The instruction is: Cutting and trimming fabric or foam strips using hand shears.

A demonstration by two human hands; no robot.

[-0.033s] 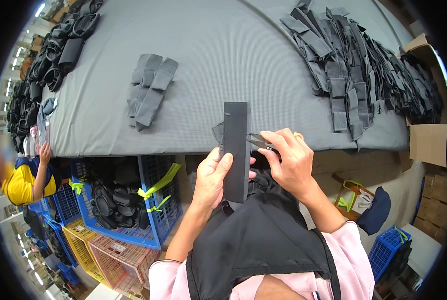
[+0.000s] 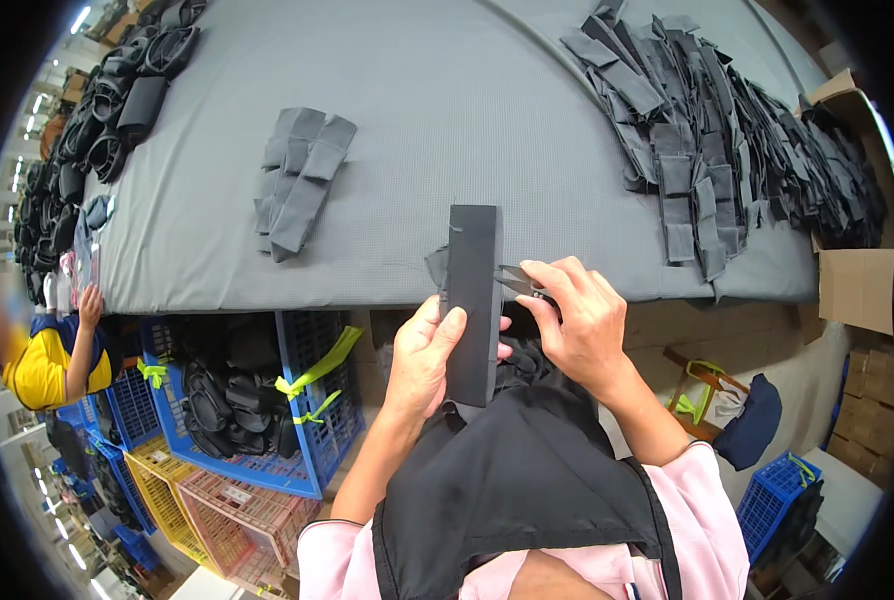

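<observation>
The left hand (image 2: 427,350) was closed around a flat black strip (image 2: 472,300), thumb on its upper face and fingertips showing past its right side. The strip stood lengthwise before the wearer's black apron (image 2: 527,450), its far end overlapping the near edge of the gray-covered table (image 2: 397,200) in view; contact with that surface could not be determined. A gray flap (image 2: 435,264) showed beside the strip's left side.

The right hand (image 2: 582,325) grasped small dark snips (image 2: 519,284) between thumb and fingers, tips directed at the strip's right side — whether they touched it could not be told.

On the surface, a small bundle of gray strips (image 2: 305,180) lay left of the strip, back from the near edge. A large pile of dark strips (image 2: 692,150) occupied the right side, running toward the right edge. Black rounded articles (image 2: 132,100) were massed along the left edge. Below the near edge, toward the left corner, stood a blue crate (image 2: 312,440) containing black articles. A co-worker in yellow (image 2: 52,370) was present at the near left corner — one hand at the edge.
</observation>
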